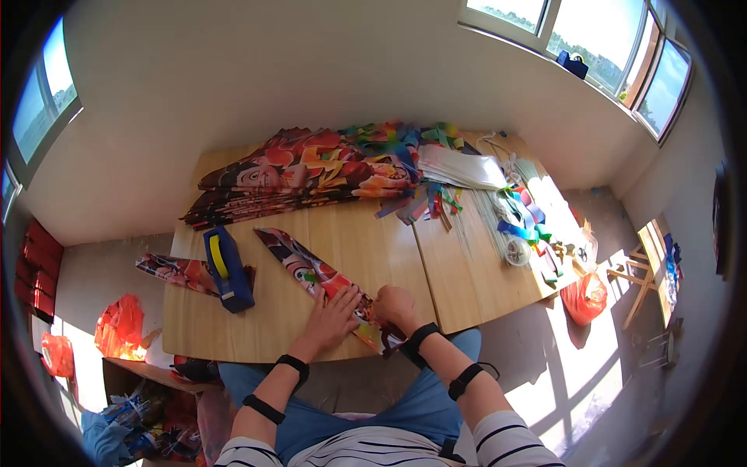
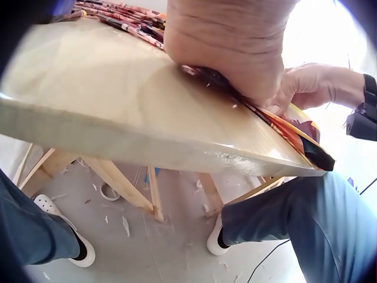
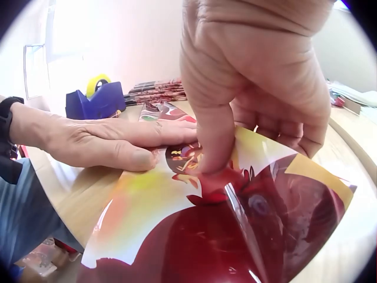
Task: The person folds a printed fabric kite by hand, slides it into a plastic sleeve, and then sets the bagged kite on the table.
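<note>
The printed plastic sheet [image 3: 171, 236] lies under my left fingers [image 3: 159, 131], extended and together; my right fingers [image 3: 312, 127] are clamped on its near portion. Even downward pressure should keep its layers aligned. Wooden counter [image 1: 350, 233]: tape dispenser [image 1: 240, 294] left of my fingers. Room: window [image 1: 595, 39] far right, beyond them.

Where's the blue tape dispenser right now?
In the head view the blue tape dispenser stands on the table's left part, over the small folded printed strip and left of the printed sheet under both hands.
</note>
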Demonstrator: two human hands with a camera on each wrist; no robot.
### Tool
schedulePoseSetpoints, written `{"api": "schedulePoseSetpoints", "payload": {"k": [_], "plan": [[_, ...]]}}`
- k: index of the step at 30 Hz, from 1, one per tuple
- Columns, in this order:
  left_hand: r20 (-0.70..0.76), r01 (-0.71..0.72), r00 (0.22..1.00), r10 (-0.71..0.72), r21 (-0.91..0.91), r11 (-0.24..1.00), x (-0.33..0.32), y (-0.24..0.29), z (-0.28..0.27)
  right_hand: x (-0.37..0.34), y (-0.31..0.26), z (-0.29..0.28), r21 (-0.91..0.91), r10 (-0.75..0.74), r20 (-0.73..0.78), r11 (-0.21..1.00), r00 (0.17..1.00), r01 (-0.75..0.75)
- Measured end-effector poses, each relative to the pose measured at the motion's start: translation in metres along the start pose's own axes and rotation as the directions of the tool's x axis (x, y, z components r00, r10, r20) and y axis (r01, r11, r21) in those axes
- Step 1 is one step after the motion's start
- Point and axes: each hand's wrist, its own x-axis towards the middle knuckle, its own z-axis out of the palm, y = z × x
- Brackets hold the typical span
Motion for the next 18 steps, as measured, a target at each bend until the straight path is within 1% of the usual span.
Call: {"api": "schedulePoseSetpoints", "payload": {"k": [1,4,5,7,8,9,10,11,12,13,14,15,16,17,18], "plan": [[-0.003,-0.001,1.000,0.001,-0.019,1.000,-0.001,0.001,-0.001,-0.004,-0.003,-0.002,-0.015,-0.010,-0.006,1.000,1.000,0.010],[-0.030,-0.011,1.000,0.008,-0.078,0.997,-0.004,0.005,-0.010,-0.009,-0.012,-0.003,0.063,0.056,0.016,0.996,0.998,-0.057],[-0.041,-0.011,0.999,0.007,-0.094,0.996,-0.007,0.007,-0.015,-0.009,-0.012,-0.001,0.130,0.050,0.075,0.990,0.996,-0.059],[-0.103,0.035,0.993,-0.050,-0.143,0.989,-0.013,0.009,-0.016,-0.002,-0.003,-0.001,0.258,0.015,0.185,0.964,0.983,-0.064],[-0.134,0.060,0.987,-0.083,-0.166,0.984,-0.016,0.010,-0.018,-0.002,-0.002,0.001,0.341,0.011,0.170,0.938,0.985,-0.069],[-0.232,0.126,0.954,-0.192,-0.272,0.954,-0.022,0.013,-0.023,-0.007,-0.002,0.003,0.423,0.008,0.158,0.903,0.987,-0.074],[-0.314,0.174,0.900,-0.304,-0.379,0.909,-0.029,0.019,-0.027,-0.012,0.000,0.004,0.501,0.009,0.149,0.862,0.989,-0.084],[-0.380,0.204,0.827,-0.415,-0.485,0.850,-0.036,0.023,-0.029,-0.013,0.002,0.003,0.593,0.013,0.249,0.789,0.968,-0.163],[-0.281,0.317,0.765,-0.579,-0.619,0.719,-0.042,0.028,-0.031,-0.016,0.004,0.003,0.647,-0.007,0.280,0.740,0.960,-0.183],[-0.160,0.411,0.680,-0.716,-0.725,0.552,-0.050,0.032,-0.030,-0.018,0.005,0.005,0.697,-0.029,0.310,0.687,0.950,-0.207],[-0.021,0.480,0.576,-0.817,-0.800,0.359,-0.057,0.036,-0.029,-0.020,0.004,0.008,0.741,-0.050,0.340,0.629,0.939,-0.234],[0.204,0.422,0.537,-0.818,-0.905,0.051,-0.059,0.039,-0.030,-0.023,0.003,0.013,0.787,-0.069,0.351,0.562,0.934,-0.255],[0.417,0.336,0.518,-0.747,-0.902,-0.271,-0.058,0.041,-0.033,-0.033,-0.005,0.006,0.816,-0.094,0.352,0.518,0.931,-0.256],[0.596,0.234,0.521,-0.610,-0.788,-0.570,-0.058,0.044,-0.034,-0.045,-0.010,-0.001,0.841,-0.116,0.357,0.472,0.927,-0.264],[0.589,0.204,0.553,-0.589,-0.781,-0.590,-0.059,0.047,-0.031,-0.055,-0.016,-0.004,0.862,-0.135,0.366,0.422,0.921,-0.280]]}}
